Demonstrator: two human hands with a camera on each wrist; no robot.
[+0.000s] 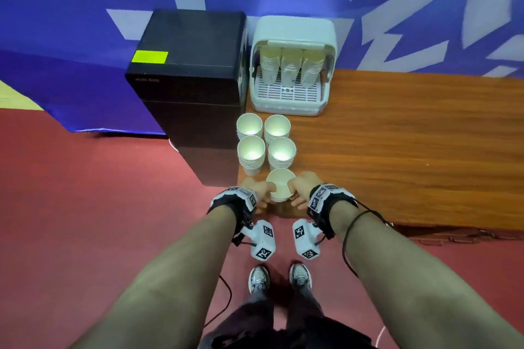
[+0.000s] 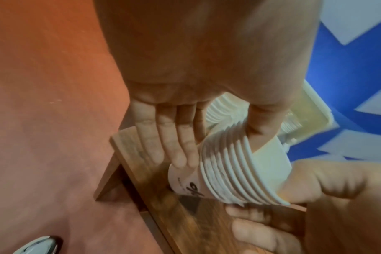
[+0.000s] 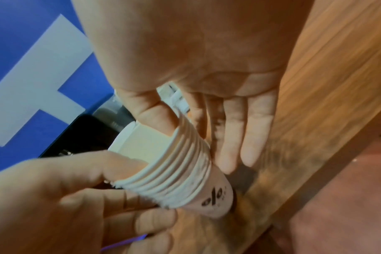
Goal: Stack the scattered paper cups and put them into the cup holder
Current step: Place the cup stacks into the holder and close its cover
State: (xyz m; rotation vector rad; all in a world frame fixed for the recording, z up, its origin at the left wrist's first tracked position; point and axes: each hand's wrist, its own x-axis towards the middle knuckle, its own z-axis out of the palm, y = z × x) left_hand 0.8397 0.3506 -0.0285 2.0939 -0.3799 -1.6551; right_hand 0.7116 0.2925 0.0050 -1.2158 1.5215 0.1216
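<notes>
A stack of several white paper cups (image 1: 279, 188) sits between both hands, over the near left corner of the wooden table (image 1: 397, 150). My left hand (image 1: 262, 193) grips it from the left, thumb on the rims and fingers (image 2: 180, 146) along the side. From the right, my right hand (image 1: 297, 190) grips the same stack (image 3: 178, 171), thumb at the top rim. In the wrist views the stack (image 2: 228, 171) looks tilted, its base close to the tabletop. Beyond it stand several more cup stacks (image 1: 251, 151). The white cup holder (image 1: 292, 28) at the back holds three stacks.
A tall black box (image 1: 187, 65) stands on the red floor against the table's left edge. A blue banner (image 1: 71, 22) hangs behind. The bare wooden tabletop stretches to the right of the cups.
</notes>
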